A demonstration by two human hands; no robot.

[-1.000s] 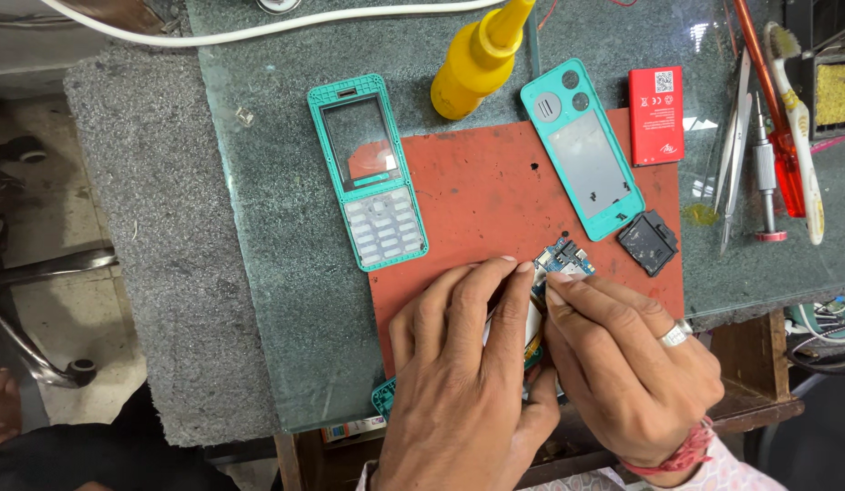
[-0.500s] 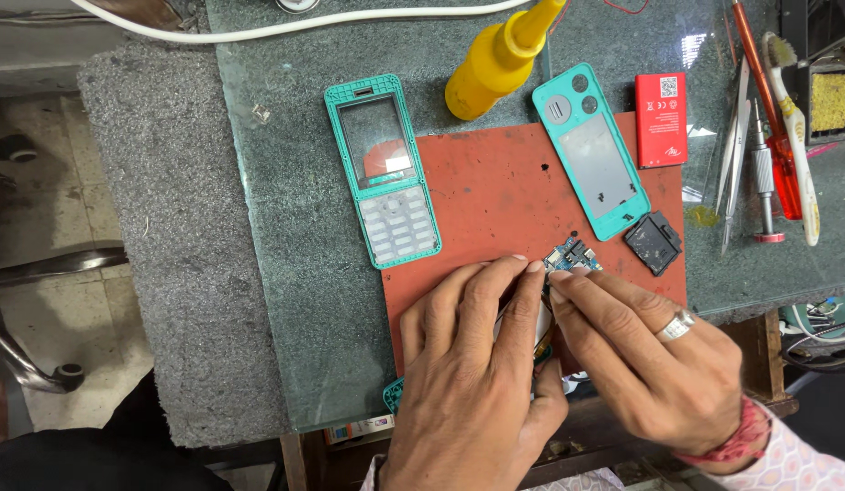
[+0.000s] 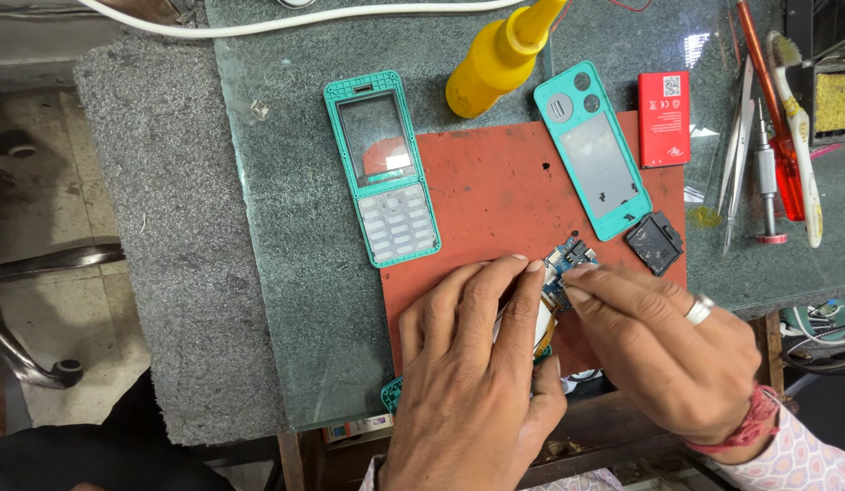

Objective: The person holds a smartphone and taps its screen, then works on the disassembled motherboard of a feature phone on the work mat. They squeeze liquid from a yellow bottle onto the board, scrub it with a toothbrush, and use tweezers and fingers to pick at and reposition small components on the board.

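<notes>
Both hands, left [image 3: 472, 382] and right [image 3: 663, 350], pinch a small blue circuit board [image 3: 568, 264] on the red mat [image 3: 495, 195]; hands hide most of it. Beyond lie a teal front frame [image 3: 382, 168], back cover [image 3: 591, 150] and yellow bottle [image 3: 500, 59].

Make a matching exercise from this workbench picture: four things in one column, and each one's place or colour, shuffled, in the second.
Things:
1. squeeze bottle
2. front cover with keypad
3. battery
4. circuit board

Descriptions:
A. red, flat, lying right of the teal back cover
B. under the fingertips of the left hand and right hand
C. yellow, at the top edge of the red mat
D. teal, lying across the mat's left edge

Pairs: 1-C, 2-D, 3-A, 4-B
</notes>
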